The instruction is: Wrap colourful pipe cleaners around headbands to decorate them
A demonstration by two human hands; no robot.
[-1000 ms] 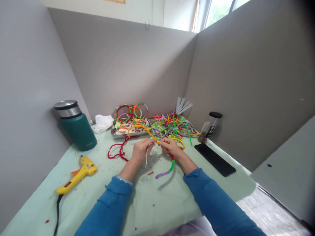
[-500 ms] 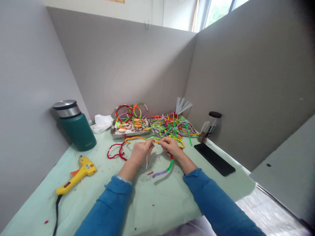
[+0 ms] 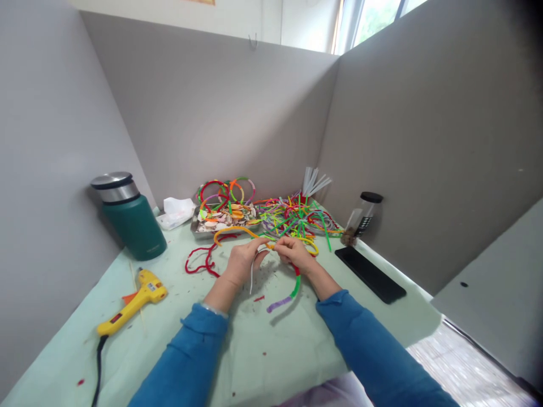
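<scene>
**Both hands meet at frame centre on a part-wrapped band.**
On the table (image 3: 127,350), below the pile (image 3: 297,220) of coloured stems at upper centre, we see the left hand (image 3: 241,263) and right hand (image 3: 297,254) much where they were a second ago. The right hand is closed on the band (image 3: 293,289), which curves down to lower centre, its purple tip barely shifted. The left hand pinches the orange stem (image 3: 231,230) where it meets the band. That stem's free loop, flat half a second ago, arches up again left of the hands. We judge the winding to be in mid-turn. A white strip (image 3: 251,274) hangs below the left fingers.
</scene>
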